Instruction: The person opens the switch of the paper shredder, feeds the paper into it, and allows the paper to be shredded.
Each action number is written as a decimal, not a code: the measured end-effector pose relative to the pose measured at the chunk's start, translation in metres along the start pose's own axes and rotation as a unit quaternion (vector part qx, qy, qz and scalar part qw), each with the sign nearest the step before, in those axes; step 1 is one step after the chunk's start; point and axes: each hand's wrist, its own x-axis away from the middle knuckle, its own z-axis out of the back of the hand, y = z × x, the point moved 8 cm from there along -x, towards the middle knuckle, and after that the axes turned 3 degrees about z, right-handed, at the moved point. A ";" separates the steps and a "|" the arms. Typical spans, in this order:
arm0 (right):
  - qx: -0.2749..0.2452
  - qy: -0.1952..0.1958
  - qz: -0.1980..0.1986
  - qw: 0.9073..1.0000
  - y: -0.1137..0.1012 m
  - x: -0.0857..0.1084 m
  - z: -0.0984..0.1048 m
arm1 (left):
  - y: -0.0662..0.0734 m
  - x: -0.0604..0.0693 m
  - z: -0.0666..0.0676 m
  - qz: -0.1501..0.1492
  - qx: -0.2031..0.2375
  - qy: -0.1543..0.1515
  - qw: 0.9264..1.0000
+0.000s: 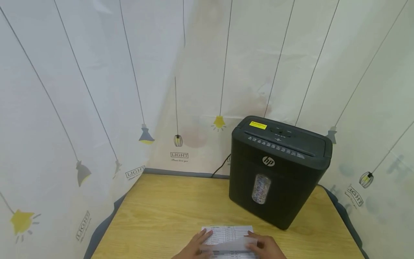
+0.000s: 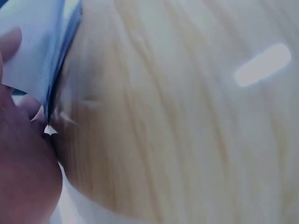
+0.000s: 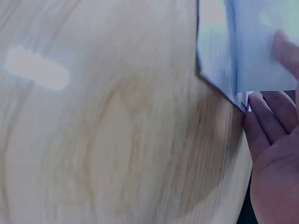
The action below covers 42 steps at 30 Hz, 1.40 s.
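Note:
Printed paper (image 1: 223,234) with tables on it lies near the front edge of the table, with a folded-over white flap (image 1: 231,245) across its middle. On its left side my left hand (image 1: 195,248) holds the paper, the thumb on top in the left wrist view and other fingers at the edge. My right hand (image 1: 266,248) pinches the right side. In the right wrist view its thumb (image 3: 286,52) lies on the blank face of the folded paper (image 3: 261,46), with the fingers (image 3: 268,119) below the edge. Parts of both hands run out of the wrist views.
A black HP paper shredder (image 1: 278,180) with a window showing shreds stands behind and right of the paper. Its cord (image 1: 221,167) runs to the back edge. The wooden table (image 1: 174,201) is enclosed by a lamp-patterned sheet (image 1: 155,90).

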 end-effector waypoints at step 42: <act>-0.056 0.202 -0.070 0.975 -0.055 -0.010 0.064 | 0.049 -0.022 0.086 0.057 0.123 0.229 0.964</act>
